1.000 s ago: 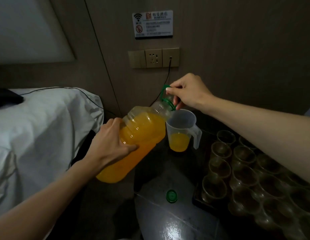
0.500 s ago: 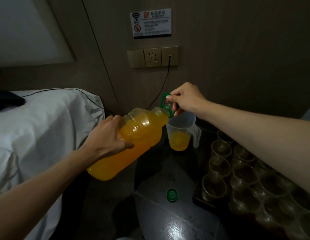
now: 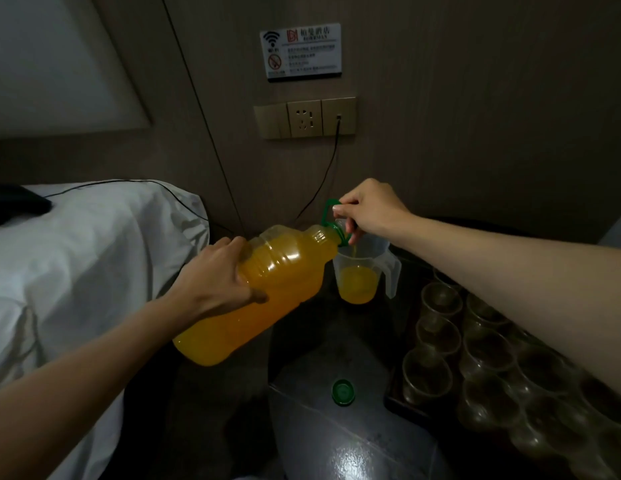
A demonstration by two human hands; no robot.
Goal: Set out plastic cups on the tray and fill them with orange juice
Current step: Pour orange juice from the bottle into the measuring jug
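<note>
Above the dark table (image 3: pixel 337 445) | left hand (image 3: pixel 215 278) gripped the tilted bottle (image 3: pixel 274 299), right hand (image 3: pixel 368 213) pinched its green handle (image 3: pixel 327 211) | juice streamed into the jug (image 3: pixel 366 271); cups (image 3: pixel 437 336) on the tray (image 3: pixel 394 405) stood empty | risk: steeper tilt could overshoot the rim.

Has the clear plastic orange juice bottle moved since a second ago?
Yes. The bottle tipped down, its neck farther below the beige wall socket, at the clear jug rim.

Bare table (image 3: pixel 357 445) patch in front, only green cap (image 3: pixel 343 392) on it. Cups (image 3: pixel 437 336) pack tray (image 3: pixel 395 405) on right. Tilted bottle (image 3: pixel 267 289) bars left side; jug (image 3: pixel 366 268) stands behind; bed (image 3: pixel 77 271) close on left.
</note>
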